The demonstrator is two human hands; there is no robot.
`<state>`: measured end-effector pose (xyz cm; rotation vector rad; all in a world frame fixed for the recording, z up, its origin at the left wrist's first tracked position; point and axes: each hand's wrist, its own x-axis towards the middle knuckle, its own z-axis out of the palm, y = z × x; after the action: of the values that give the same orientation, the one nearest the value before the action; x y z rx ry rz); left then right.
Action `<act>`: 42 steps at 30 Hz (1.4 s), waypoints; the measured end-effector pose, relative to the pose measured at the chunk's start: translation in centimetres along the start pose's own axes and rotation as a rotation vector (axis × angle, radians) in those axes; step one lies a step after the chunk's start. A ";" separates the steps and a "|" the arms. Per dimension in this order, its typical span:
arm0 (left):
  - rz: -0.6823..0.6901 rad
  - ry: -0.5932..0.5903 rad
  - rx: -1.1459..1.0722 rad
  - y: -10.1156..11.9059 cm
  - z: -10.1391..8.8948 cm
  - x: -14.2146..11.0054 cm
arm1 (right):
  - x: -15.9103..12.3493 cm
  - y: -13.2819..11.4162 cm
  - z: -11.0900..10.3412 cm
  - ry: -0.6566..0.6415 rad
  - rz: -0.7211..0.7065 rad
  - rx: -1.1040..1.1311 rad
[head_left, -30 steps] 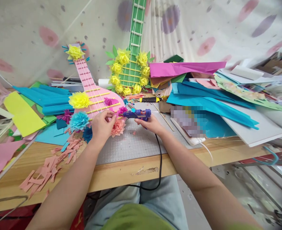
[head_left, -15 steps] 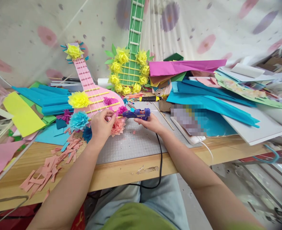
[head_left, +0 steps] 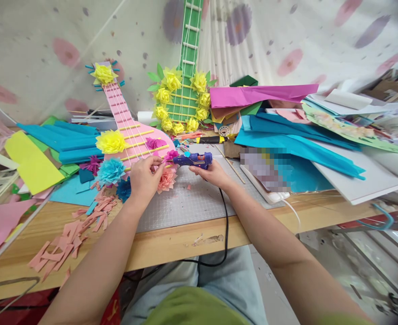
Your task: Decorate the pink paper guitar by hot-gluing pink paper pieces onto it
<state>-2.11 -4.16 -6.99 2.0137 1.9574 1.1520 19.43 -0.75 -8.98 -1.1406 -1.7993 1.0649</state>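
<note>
My right hand grips a blue glue gun whose nozzle points left at the lower edge of a pink paper guitar. Its black cord hangs over the table edge. My left hand is closed in a pinch beside a peach paper flower, right at the nozzle tip; what the fingers pinch is too small to name. The guitar carries a yellow flower, a light blue flower and magenta flowers.
A green paper guitar ringed with yellow flowers leans on the wall. Sheets of blue paper, magenta paper and white board are piled at the right. Pink paper scraps litter the wooden table. A grey cutting mat lies under my hands.
</note>
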 end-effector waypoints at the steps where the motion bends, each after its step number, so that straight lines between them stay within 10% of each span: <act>1: 0.002 -0.004 0.001 0.0 0.0 0.0 | 0.0 0.0 0.0 0.002 -0.001 0.006; 9: 0.040 0.005 -0.066 -0.4 0.1 0.1 | 0.5 0.7 -0.1 0.088 0.023 0.091; 17: -0.023 0.098 -0.254 -1.8 0.1 0.6 | 1.9 3.9 -3.5 0.591 0.106 -0.157; 27: -0.104 0.238 -0.364 -2.1 -0.5 1.4 | 2.8 5.6 -4.6 0.517 0.311 -0.524; 35: -0.142 0.177 -0.370 -2.7 -0.4 1.5 | 1.8 3.0 -3.0 0.879 -0.308 -0.659; 42: -0.136 0.207 -0.365 -2.7 -0.5 1.4 | 3.3 -1.0 2.1 0.460 -0.453 -0.599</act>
<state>-4.77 -2.66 -7.49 1.6105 1.7704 1.5989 16.15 1.54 -8.33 -1.1067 -1.9009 -0.0196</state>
